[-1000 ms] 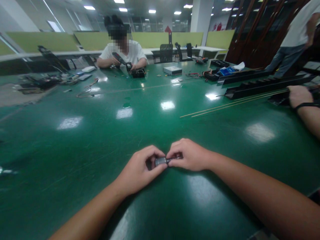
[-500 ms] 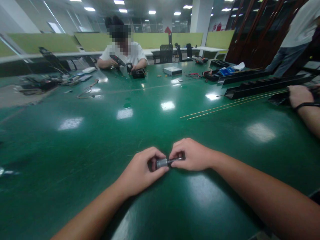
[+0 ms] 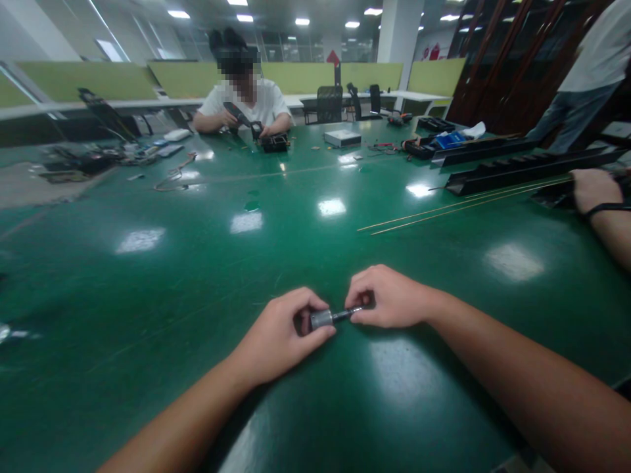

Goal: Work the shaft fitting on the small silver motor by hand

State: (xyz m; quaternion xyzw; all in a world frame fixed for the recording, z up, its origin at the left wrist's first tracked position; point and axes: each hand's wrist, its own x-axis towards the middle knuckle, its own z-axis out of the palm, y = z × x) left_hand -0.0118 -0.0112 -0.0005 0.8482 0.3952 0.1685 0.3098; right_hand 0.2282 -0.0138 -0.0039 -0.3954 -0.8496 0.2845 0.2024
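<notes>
Between thumb and fingers, my left hand holds a short grey metal cylinder that looks like a small motor. From its right end a thin dark shaft sticks out towards my right hand. The right thumb and fingers pinch the far end of this shaft, where a shiny metal piece shows; its exact kind I cannot make out. Both hands are low over the green tabletop, close to my body. My left fingers hide the cylinder's back end.
Two thin brass-coloured rods and black metal channels lie to the right, near another person's hand. Across the table a person works with a power drill. A white box stands at the back; electronic parts lie far left.
My right hand has moved a little right and up, away from the left, so more of the dark shaft shows. My left hand keeps its grip on the cylinder.
</notes>
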